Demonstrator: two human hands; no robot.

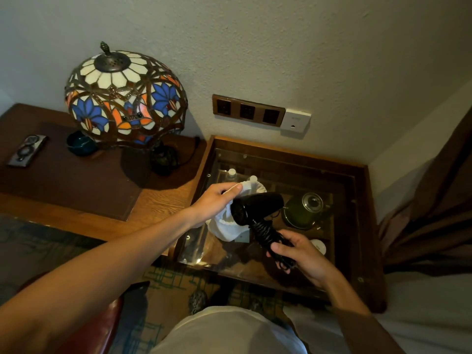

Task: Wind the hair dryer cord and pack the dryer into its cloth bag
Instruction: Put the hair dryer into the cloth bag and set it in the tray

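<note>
A black hair dryer hangs over the glass-topped side table, its barrel lying sideways. Its black cord is wound in coils around the handle. My right hand grips the lower end of that handle, over the cord. A white cloth bag sits just left of and behind the dryer, partly hidden by it. My left hand pinches the bag's upper rim, holding it up beside the dryer's barrel.
A stained-glass lamp stands on the wooden desk at left, with a remote and a dark bowl. Wall sockets sit above the side table. Under the glass are a green kettle and bottles. Brown curtain at right.
</note>
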